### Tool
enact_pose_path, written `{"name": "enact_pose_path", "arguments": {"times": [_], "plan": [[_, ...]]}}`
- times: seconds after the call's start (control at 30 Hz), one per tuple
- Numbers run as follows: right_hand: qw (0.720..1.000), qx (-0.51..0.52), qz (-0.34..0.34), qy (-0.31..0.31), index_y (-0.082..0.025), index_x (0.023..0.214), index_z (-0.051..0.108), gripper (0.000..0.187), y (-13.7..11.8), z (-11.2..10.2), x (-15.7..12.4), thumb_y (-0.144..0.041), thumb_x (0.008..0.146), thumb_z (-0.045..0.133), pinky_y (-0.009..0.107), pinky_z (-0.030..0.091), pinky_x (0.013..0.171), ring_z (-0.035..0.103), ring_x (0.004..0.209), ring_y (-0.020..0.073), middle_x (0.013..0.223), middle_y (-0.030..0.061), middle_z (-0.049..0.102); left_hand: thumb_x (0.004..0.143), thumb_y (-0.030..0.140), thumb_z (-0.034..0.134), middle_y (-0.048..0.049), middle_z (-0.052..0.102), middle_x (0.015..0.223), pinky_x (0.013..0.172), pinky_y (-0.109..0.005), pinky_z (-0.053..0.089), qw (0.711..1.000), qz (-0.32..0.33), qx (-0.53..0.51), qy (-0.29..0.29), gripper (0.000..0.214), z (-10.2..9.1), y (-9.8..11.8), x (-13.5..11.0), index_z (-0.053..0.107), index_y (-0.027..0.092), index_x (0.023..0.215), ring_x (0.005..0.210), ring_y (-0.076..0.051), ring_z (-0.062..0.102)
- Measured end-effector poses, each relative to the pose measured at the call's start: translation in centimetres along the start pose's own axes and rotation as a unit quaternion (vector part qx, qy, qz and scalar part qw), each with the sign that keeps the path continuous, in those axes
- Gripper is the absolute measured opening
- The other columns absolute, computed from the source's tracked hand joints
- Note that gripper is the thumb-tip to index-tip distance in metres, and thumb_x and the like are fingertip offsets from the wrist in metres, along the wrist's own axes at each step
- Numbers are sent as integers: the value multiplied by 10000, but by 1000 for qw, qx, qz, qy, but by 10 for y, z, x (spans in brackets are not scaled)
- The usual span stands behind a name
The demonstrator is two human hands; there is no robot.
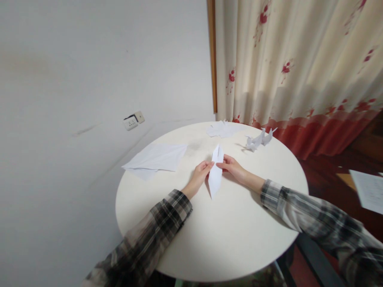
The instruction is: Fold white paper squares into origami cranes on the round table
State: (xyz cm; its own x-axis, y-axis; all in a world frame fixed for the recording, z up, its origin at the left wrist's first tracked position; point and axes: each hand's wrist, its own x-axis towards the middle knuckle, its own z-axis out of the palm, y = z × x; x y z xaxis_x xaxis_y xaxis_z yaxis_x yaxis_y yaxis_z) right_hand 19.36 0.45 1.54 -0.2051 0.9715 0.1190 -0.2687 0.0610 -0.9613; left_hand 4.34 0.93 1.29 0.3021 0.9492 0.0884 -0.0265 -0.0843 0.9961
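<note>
A sheet of white paper folded into a long narrow diamond (215, 181) is held over the middle of the round table, one point toward me and the other away. My left hand (201, 174) grips its left edge, the thumb lying on top near the middle. From the right, my right hand (233, 167) pinches the opposite edge, its thumb also on the upper face. A slit or fold line shows in the far half of the paper. The fingers beneath the paper are partly hidden.
On the white table (197, 239), a stack of paper sheets (158, 156) lies at the left. Folded paper figures (259, 140) stand at the back right, and crumpled or torn paper (221, 128) lies at the far edge. A wall and a curtain (269, 79) border the table.
</note>
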Motion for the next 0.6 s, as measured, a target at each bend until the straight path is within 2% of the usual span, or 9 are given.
{"name": "enact_pose_path", "arguments": {"times": [0.13,0.2,0.27,0.33,0.43,0.6], "plan": [[1000,-9,-1,6,-186,836,502,319,6,-1,2,-279,603,697,222,433,543,552,562,98,653,-31,611,650,395,650,34,580,612,523,-207,375,999,10,-38,10,380,1,0,2,446,175,883,559,-119,558],[1000,-4,-10,23,-216,948,478,415,7,-2,4,-278,602,698,225,437,537,535,518,90,598,-62,592,650,357,654,64,552,561,515,-201,376,998,33,-48,38,403,0,0,3,413,191,927,522,-112,547],[1000,5,-25,13,-241,1055,457,491,6,-3,5,-287,621,683,237,450,560,533,516,88,595,-68,590,663,341,639,79,518,523,498,-190,363,996,52,-53,55,362,-1,0,4,426,194,917,487,-97,519],[999,0,-44,-18,-225,1041,511,432,7,-5,6,-298,642,662,250,459,606,551,565,94,649,-39,615,675,340,625,67,523,534,492,-183,354,994,60,-56,66,295,-2,0,5,468,182,868,492,-88,507],[996,-36,-68,-37,-177,873,617,278,10,-7,8,-269,617,674,257,452,664,573,649,108,741,5,647,669,318,632,30,564,604,517,-180,365,993,54,-62,83,231,-4,0,6,530,155,798,548,-85,519],[995,-64,-72,37,-158,796,656,222,12,-11,11,-241,592,675,283,451,698,593,666,131,745,21,669,679,264,599,-18,616,714,615,-207,421,993,20,-105,57,156,-1,3,5,598,133,763,648,-105,557]]}}
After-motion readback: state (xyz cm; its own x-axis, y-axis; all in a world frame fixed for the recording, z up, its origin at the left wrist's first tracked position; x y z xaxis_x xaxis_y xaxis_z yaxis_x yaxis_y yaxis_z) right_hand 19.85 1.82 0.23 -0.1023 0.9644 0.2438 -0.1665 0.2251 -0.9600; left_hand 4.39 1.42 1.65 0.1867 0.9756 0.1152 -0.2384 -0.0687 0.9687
